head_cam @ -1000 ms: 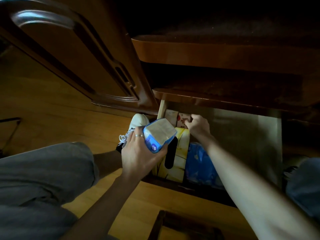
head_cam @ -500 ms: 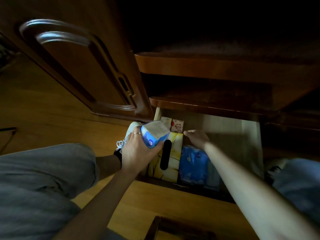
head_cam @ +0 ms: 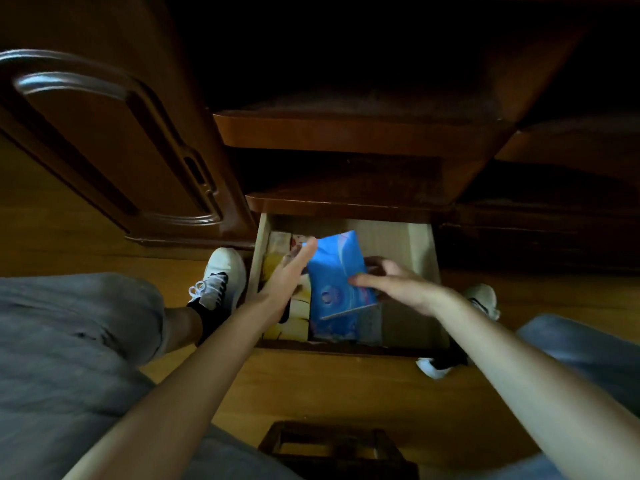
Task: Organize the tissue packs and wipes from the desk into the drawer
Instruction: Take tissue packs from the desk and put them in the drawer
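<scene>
My right hand (head_cam: 391,285) pinches the blue pack (head_cam: 337,275), thumb on its face, tilted above the open drawer (head_cam: 420,271) so it can slot beside the yellow pack (head_cam: 300,308). My left hand (head_cam: 289,275) lies flat against the blue pack's left edge, fingers straight, steadying it.

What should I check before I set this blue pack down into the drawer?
1. Right hand grips the blue pack: ok.
2. Left hand open, fingers straight beside the pack: ok.
3. Drawer pulled open: ok.
4. Bare room on the drawer's right side: ok.
5. Yellow pack lies flat at the left: ok.
6. Pack level for landing: not ok, it is tilted.
</scene>
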`<action>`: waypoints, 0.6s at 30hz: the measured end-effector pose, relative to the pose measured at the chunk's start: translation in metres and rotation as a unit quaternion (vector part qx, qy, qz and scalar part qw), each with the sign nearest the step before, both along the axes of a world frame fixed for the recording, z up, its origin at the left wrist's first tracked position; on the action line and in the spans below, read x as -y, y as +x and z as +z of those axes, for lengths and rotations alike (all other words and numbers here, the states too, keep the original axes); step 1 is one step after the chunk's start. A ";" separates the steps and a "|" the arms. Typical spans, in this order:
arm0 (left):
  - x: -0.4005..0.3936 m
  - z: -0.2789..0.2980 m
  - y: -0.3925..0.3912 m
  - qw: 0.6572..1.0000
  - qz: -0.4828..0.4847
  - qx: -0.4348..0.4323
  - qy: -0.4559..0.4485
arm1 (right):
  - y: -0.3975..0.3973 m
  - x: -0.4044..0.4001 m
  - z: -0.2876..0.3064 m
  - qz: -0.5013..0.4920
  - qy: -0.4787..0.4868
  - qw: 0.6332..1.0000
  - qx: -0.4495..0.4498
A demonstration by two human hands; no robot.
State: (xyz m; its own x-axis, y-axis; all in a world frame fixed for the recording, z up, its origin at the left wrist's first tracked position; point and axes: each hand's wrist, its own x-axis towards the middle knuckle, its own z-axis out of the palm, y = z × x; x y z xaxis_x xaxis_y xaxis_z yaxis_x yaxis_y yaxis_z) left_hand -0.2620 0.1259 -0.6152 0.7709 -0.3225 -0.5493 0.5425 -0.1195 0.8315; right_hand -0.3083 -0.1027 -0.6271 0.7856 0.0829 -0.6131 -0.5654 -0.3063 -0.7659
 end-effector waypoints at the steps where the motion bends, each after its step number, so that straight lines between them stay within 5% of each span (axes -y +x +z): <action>1: 0.003 -0.001 -0.001 0.998 -0.004 0.031 0.060 | -0.008 0.014 0.003 -0.013 -0.035 0.999 0.008; 4: 0.004 -0.013 0.003 0.977 -0.046 0.102 0.184 | -0.029 0.059 0.007 -0.075 -0.135 0.988 0.003; 9: 0.009 -0.037 0.004 0.958 -0.075 0.156 0.227 | -0.046 0.087 -0.009 -0.140 -0.250 0.958 -0.005; 18: 0.013 -0.064 0.003 0.956 -0.125 0.150 0.218 | -0.046 0.047 -0.048 0.083 -0.561 0.823 0.015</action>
